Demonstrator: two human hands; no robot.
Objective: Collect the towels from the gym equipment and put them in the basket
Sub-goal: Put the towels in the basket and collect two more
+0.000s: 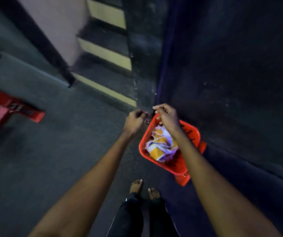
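A red plastic basket hangs tilted in front of me, above the dark floor and my bare feet. Inside lies a crumpled towel striped yellow, white and pale purple. My right hand is closed over the basket's far rim, pinching a thin dark handle. My left hand is closed just left of that rim, gripping the same dark handle. The handle itself is blurred and hardly shows in the dim light.
A red metal equipment frame stands at the left. Steps with yellow edge stripes rise ahead beside a pale wall. A dark blue padded surface fills the right side. Grey rubber floor lies between them.
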